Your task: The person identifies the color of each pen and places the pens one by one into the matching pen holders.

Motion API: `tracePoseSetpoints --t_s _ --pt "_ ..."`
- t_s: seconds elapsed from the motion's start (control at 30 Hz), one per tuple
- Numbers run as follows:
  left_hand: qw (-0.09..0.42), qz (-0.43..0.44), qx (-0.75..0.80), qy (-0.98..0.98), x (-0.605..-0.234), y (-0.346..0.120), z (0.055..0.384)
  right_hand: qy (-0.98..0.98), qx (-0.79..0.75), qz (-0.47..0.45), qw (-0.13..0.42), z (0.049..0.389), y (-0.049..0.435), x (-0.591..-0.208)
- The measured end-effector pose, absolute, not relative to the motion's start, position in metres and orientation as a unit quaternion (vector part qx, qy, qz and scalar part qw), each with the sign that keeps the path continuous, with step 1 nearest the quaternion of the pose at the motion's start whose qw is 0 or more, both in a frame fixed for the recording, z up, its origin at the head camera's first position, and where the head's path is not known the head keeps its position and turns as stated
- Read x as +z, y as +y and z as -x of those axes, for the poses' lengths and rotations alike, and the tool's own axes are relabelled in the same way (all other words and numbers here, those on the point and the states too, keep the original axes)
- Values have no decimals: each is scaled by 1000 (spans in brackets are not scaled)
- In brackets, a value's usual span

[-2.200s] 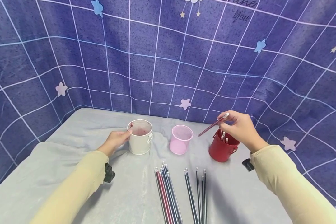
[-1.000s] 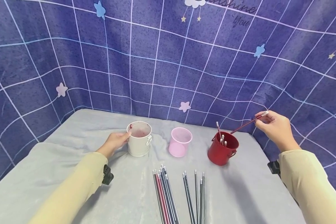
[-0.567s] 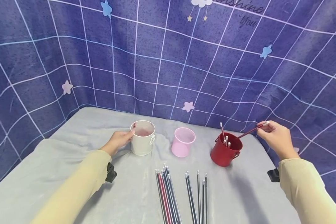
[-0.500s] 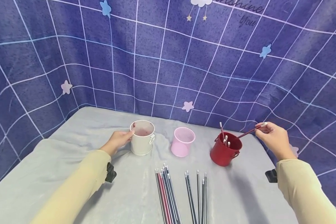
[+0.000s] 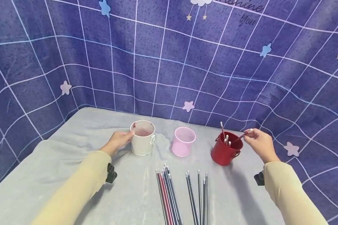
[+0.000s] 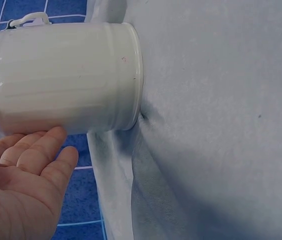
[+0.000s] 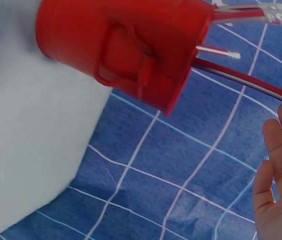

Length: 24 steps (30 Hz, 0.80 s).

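My left hand point(image 5: 116, 142) holds the white metal bucket point(image 5: 142, 146) at its left side, thumb at the rim. In the left wrist view its fingers point(image 6: 41, 152) lie along the bucket's wall; the thumb is hidden there. My right hand point(image 5: 260, 143) pinches a dark red pencil point(image 5: 238, 138) near its white eraser end. The pencil slants down into the red metal bucket point(image 5: 223, 153), and its lower end is hidden inside. Several other pencils point(image 5: 227, 140) stand in that bucket, eraser ends up.
A pink cup point(image 5: 181, 145) stands between the two buckets. In front lie a bundle of dark and red pencils point(image 5: 168, 195) and several dark pencils point(image 5: 204, 195). Grey cloth point(image 5: 124, 193) covers the table. A blue gridded curtain point(image 5: 157, 68) hangs behind.
The right hand has carried the red pencil from above the red bucket out to its right, then lowered it in and moved back left. The left hand stays on the white bucket.
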State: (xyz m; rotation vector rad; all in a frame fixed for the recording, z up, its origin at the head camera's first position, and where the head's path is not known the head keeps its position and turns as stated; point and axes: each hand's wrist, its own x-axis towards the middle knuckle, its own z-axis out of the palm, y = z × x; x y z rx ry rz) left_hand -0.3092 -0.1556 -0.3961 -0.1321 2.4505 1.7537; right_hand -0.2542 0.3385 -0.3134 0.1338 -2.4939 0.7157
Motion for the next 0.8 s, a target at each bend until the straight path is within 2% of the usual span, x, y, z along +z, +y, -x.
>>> tracePoseSetpoints --t_s 0.5,0.8 --pt "57 35 588 806 -393 -154 305 -936 275 -23 219 259 340 -345" --pt "59 43 584 808 -394 -153 306 -927 305 -34 216 262 337 -360"
